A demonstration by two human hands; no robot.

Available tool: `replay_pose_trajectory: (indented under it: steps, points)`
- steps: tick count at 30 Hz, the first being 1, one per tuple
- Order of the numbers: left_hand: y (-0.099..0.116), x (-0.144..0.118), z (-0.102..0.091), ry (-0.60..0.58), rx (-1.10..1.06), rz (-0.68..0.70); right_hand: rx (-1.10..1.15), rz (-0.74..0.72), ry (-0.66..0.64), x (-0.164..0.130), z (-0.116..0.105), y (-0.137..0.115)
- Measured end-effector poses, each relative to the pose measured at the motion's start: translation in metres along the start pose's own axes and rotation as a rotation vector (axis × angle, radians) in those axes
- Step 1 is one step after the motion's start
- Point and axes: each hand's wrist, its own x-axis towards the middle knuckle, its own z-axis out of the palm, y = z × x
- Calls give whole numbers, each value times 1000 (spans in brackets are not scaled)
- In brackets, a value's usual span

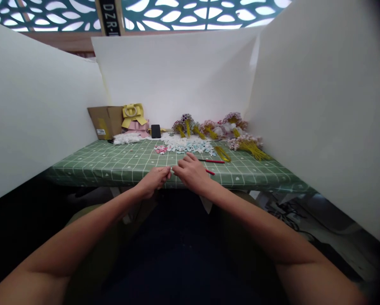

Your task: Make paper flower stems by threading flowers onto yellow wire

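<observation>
At the table's front edge my left hand (pixel 156 178) is closed, its fingertips pinched on something too small to make out. My right hand (pixel 192 171) meets it from the right, thumb and forefinger also pinched near the same spot, other fingers bent above. Just beyond the hands lies a spread of small white and pale blue flower pieces (pixel 190 145), with a few pink and red flower pieces (pixel 160 149) at its left. Beside my right hand are a red-handled tool (pixel 214 161) and a second red handle (pixel 210 172), partly hidden by the hand.
On the green checked tablecloth (pixel 113 159) stand a cardboard box (pixel 105 122), yellow bows (pixel 132 113), and a black phone (pixel 156 131). Bunches of beaded stems (pixel 186 123) line the back; another bunch (pixel 249 146) and loose yellow stems (pixel 222 153) lie right. White panels (pixel 177 76) enclose the table.
</observation>
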Motion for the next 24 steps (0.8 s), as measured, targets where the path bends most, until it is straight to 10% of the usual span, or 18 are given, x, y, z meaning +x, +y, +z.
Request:
replay_pose_trajectory:
  steps: [4,9,13,20,24]
  points:
    - [1,-1,0,-22,-19,41,-7,-9,-43,-3,2,-4]
    - [26,-13,-9,117,519,496,750,107,-110,-2,-20,7]
    - [33,-17,-11,114,667,575,1115,153,-375,-1,-32,16]
    - [-2,2,-3,10,-2,-21,110,86,-68,-2,-1,3]
    - [0,0,-4,-17,15,35,45,50,-67,-3,-1,1]
